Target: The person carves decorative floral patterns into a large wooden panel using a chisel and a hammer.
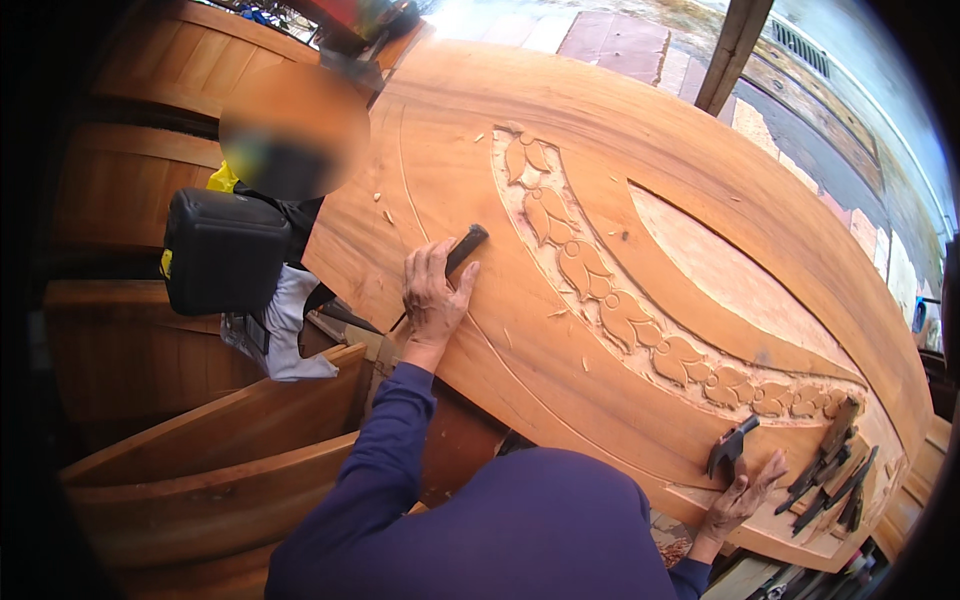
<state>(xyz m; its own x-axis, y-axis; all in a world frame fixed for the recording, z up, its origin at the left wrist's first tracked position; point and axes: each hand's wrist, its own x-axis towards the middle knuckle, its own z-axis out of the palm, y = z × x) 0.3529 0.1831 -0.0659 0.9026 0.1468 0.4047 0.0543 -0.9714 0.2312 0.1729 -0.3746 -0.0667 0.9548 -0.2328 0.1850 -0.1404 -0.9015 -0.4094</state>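
Note:
My left hand (pixel 432 300) is closed round a chisel (pixel 466 250) with a dark handle, over the left part of a large wooden panel (pixel 520 330). The handle sticks up past my fingers, and a thin dark end shows below them. At the panel's near right edge, my right hand (pixel 738 498) rests with its fingers stretched out. Touching or close by its thumb is a black hammer head (pixel 733 445); its handle is hidden. A carved band of leaves and flowers (pixel 585 270) curves across the panel, beside a recessed pale area (pixel 720 260).
Several carving tools (pixel 835 470) lie in a pile right of my right hand. Wood chips (pixel 380 208) are scattered on the panel. A black case (pixel 225 250) and a grey cloth (pixel 292 325) are at left, by curved boards (pixel 220 440). A post (pixel 735 55) rises beyond the far edge.

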